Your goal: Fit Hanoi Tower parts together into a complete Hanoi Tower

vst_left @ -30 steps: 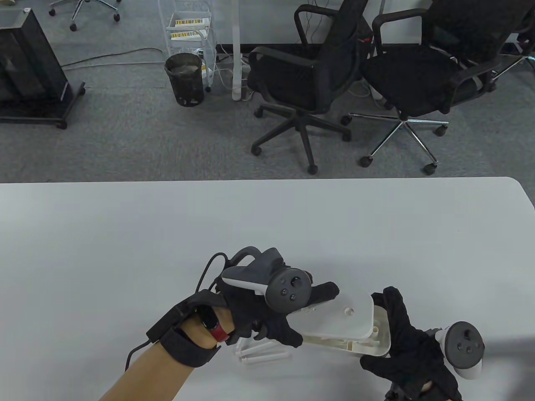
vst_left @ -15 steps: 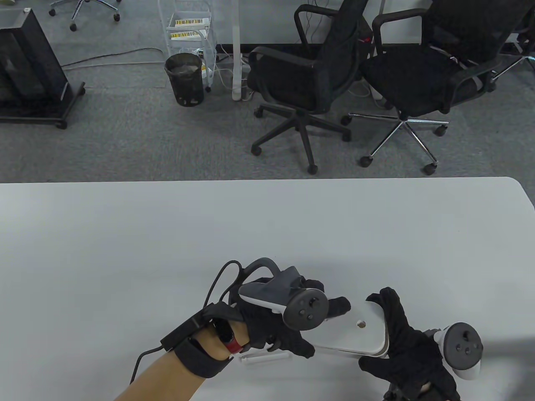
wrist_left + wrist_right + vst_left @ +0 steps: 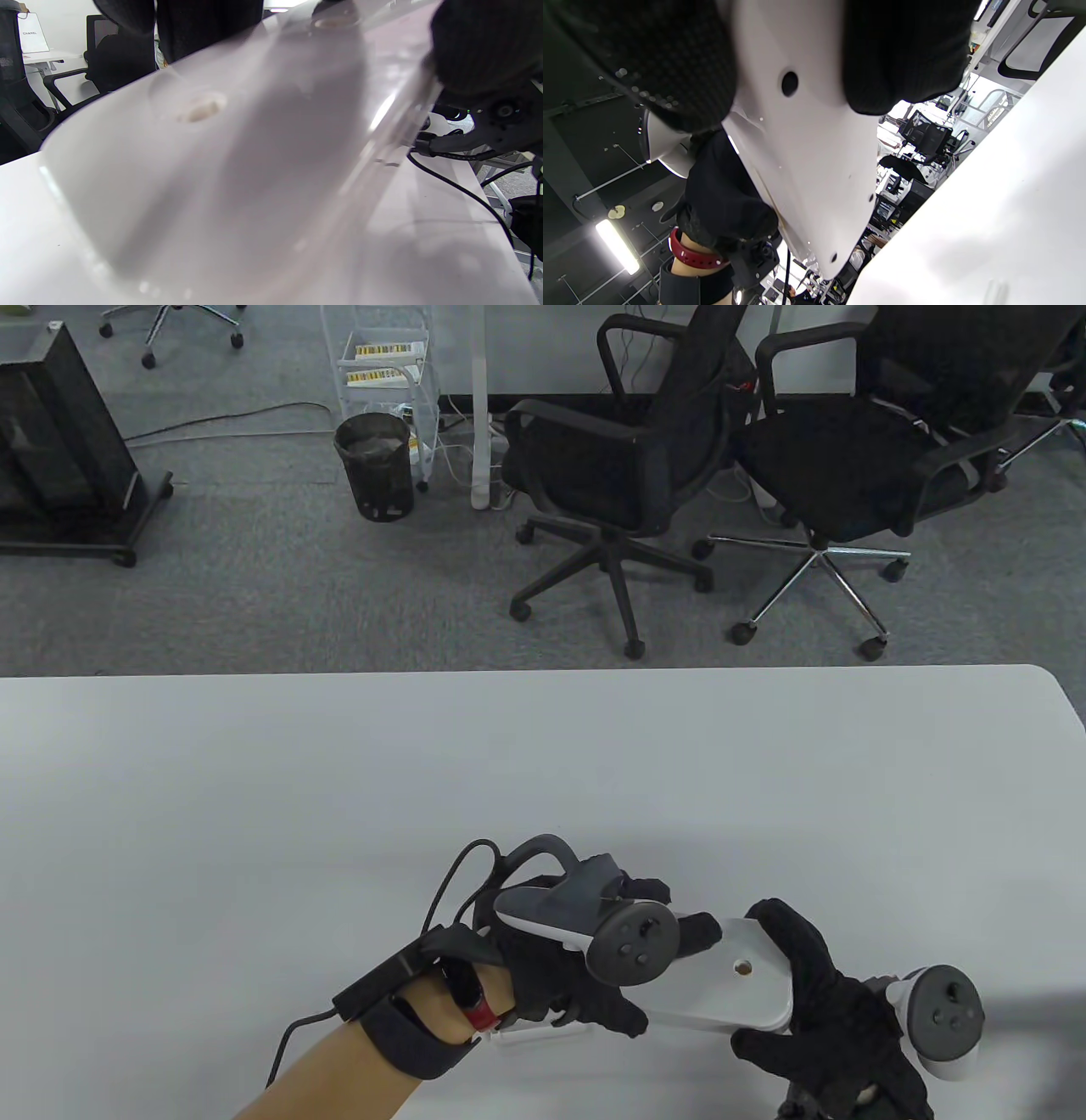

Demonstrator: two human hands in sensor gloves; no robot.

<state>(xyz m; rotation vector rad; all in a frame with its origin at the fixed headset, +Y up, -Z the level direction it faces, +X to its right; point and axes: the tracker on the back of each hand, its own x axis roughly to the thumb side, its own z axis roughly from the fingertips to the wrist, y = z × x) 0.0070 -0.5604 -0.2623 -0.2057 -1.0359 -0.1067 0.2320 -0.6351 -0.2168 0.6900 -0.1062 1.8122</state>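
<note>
Both hands hold a white oblong Hanoi Tower base [image 3: 728,991] with a peg hole [image 3: 744,966] in its top, just above the table near the front edge. My left hand [image 3: 585,984] grips its left end. My right hand [image 3: 814,993] grips its right end. The base fills the left wrist view [image 3: 212,178], blurred, with a hole [image 3: 199,111]. In the right wrist view its other face [image 3: 806,140] shows with small holes, between my right fingers [image 3: 903,55]. White pegs [image 3: 530,1033] lie on the table under my left hand, mostly hidden.
The white table [image 3: 509,780] runs wide to the left and back. Its far edge and rounded right corner [image 3: 1048,683] show. Office chairs [image 3: 619,475] and a bin [image 3: 373,466] stand on the floor beyond.
The base has turned over from showing its hollow underside and lid to a flat closed face with a hole. Both hands shifted slightly right and toward me with it.
</note>
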